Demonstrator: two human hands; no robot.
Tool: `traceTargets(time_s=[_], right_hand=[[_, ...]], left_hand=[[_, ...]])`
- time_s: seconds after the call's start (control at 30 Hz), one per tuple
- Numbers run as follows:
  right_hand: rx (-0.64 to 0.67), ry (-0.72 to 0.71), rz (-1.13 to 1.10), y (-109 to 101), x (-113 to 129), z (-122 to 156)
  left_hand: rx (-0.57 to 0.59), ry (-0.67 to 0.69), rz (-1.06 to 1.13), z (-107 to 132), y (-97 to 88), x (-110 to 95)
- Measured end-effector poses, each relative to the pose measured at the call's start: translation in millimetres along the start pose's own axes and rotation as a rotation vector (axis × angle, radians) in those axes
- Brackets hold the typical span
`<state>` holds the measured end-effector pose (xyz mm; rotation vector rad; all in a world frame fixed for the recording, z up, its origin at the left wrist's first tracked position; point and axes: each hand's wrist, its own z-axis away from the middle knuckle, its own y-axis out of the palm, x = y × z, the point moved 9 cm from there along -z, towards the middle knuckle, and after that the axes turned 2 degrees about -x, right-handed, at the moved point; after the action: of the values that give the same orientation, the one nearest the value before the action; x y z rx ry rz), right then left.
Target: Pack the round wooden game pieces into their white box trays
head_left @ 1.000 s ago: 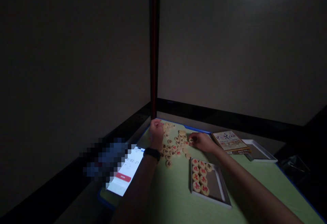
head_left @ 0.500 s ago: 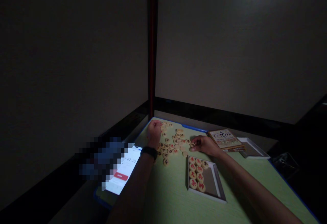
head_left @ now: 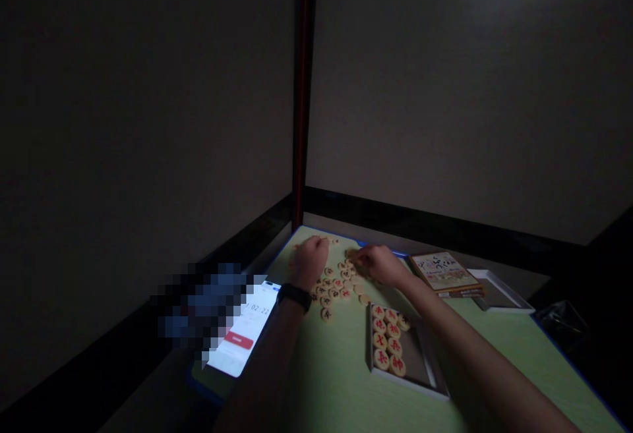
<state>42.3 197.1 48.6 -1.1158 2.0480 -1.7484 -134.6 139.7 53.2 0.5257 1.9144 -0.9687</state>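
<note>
Round wooden Chinese chess pieces (head_left: 337, 285) with red or black characters lie loosely over the far part of the green table, some of them blank side up. My left hand (head_left: 311, 260), with a black band on its wrist, is curled closed at the far left of them; whatever its fingers hold is hidden. The fingers of my right hand (head_left: 382, 265) are pinched together at a piece (head_left: 350, 254) near the back, slightly blurred. Nearer to me, a shallow tray (head_left: 422, 354) holds two columns of red pieces and one black-marked piece at its top right.
A lit phone (head_left: 242, 334) showing a timer lies at the table's left edge. Right of my right hand is a printed box (head_left: 445, 271), with a white lid or tray (head_left: 502, 291) beside it. Walls close in the table's back and left. Dark clear plastic (head_left: 564, 324) shows beyond the right edge.
My right hand has moved away from me and left, from the right rim of the pieces to those at the back. My left hand has shifted slightly right. The camera view has turned a little.
</note>
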Motion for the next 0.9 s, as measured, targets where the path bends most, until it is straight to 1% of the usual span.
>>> traceTargets(time_s=[0.07,0.1,0.13,0.2,0.27,0.37,0.43,0.53,0.6,0.73,0.9], right_hand=[[-0.010,0.031,0.037,1,-10,-11],[-0.012,0.045,0.054,1,-14,-17],[-0.012,0.057,0.067,2,-18,-23],[-0.004,0.070,0.087,7,-22,-37],[0.015,0.071,0.102,15,-21,-52],[0.057,0.065,0.122,30,-15,-74],[0.090,0.060,0.136,41,-11,-86],[0.135,0.060,0.156,52,-7,-95],[0.154,0.061,0.166,57,-5,-98],[0.169,0.042,0.165,57,-2,-99],[0.135,0.007,0.123,46,3,-103]], left_hand=[[0.175,0.139,-0.275,14,21.0,-12],[0.226,0.227,-0.388,22,29.9,-17],[0.257,0.299,-0.485,30,37.4,-21],[0.305,0.405,-0.611,45,50.8,-25],[0.333,0.444,-0.674,55,59.9,-27],[0.336,0.475,-0.699,67,65.7,-36],[0.358,0.484,-0.691,73,68.2,-42],[0.422,0.479,-0.672,81,71.5,-50],[0.450,0.476,-0.653,87,72.5,-55],[0.477,0.490,-0.594,97,74.3,-63],[0.523,0.442,-0.557,98,77.8,-56]])
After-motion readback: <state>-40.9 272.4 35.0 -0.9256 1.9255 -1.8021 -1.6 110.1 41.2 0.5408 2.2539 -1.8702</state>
